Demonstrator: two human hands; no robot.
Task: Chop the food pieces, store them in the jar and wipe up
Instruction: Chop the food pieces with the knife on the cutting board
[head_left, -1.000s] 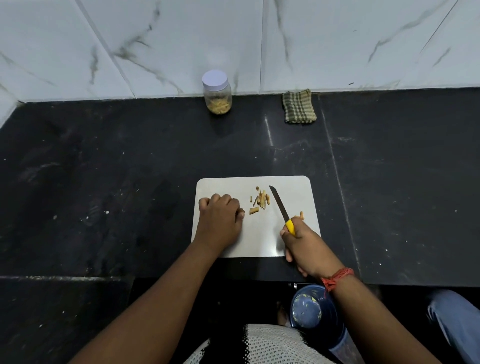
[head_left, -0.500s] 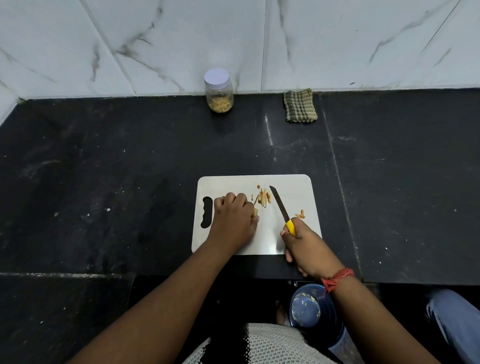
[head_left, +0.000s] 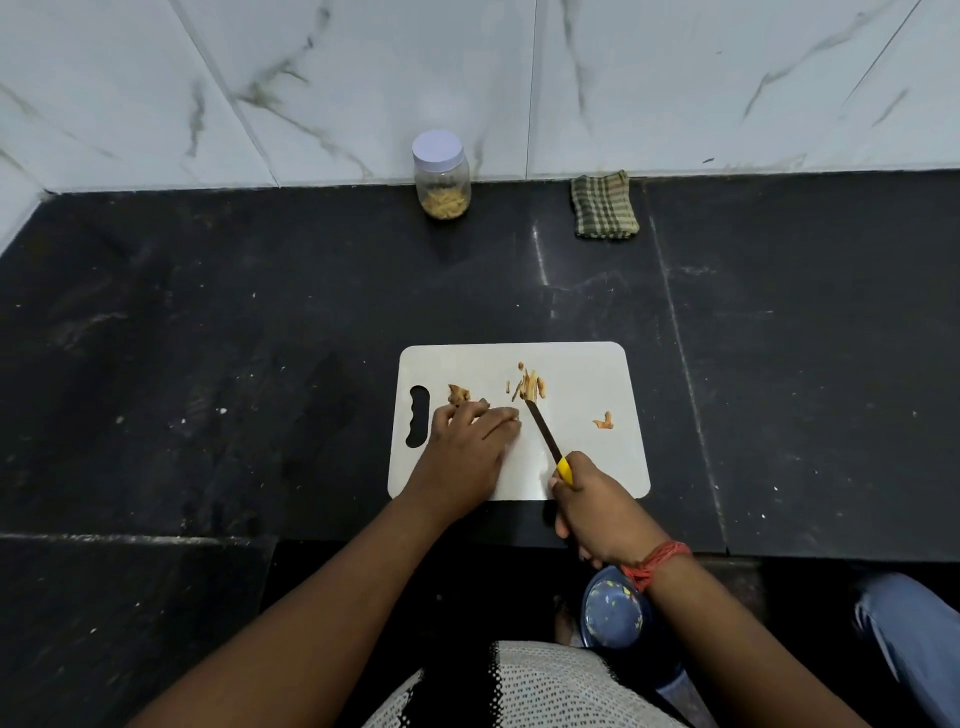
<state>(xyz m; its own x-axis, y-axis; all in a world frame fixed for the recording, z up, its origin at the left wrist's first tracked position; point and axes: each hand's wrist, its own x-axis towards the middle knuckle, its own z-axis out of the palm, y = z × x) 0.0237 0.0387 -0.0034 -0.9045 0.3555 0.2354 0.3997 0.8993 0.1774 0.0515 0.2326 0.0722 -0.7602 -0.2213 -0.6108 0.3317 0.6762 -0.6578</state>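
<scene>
**On the cutting board: knife at the pile, left hand flat**

On the white cutting board (head_left: 582, 364), the right hand (head_left: 602, 512) is wrapped round the yellow handle of the knife (head_left: 543, 434). The dark blade slants up and left, its tip touching the near end of the main pile of food pieces (head_left: 531, 387). A red thread band (head_left: 657, 564) circles that wrist.

Left hand (head_left: 467, 447) lies palm down on the board, fingers extended and resting on the surface, holding nothing; fingertips point right, just beside the blade. A second small clump of pieces (head_left: 458, 393) sits just beyond the knuckles, near the board's handle slot. One stray piece (head_left: 604, 421) lies apart on the board's right side.

Board sits on a black stone counter (head_left: 208, 338), near the front edge. Far back, against the marble wall (head_left: 363, 78): the jar (head_left: 441, 176), white lid on, partly filled with pale pieces. Right of it, well apart, a folded checked cloth (head_left: 604, 213).

Below the counter edge, under the right wrist, a blue container (head_left: 613, 613).
</scene>
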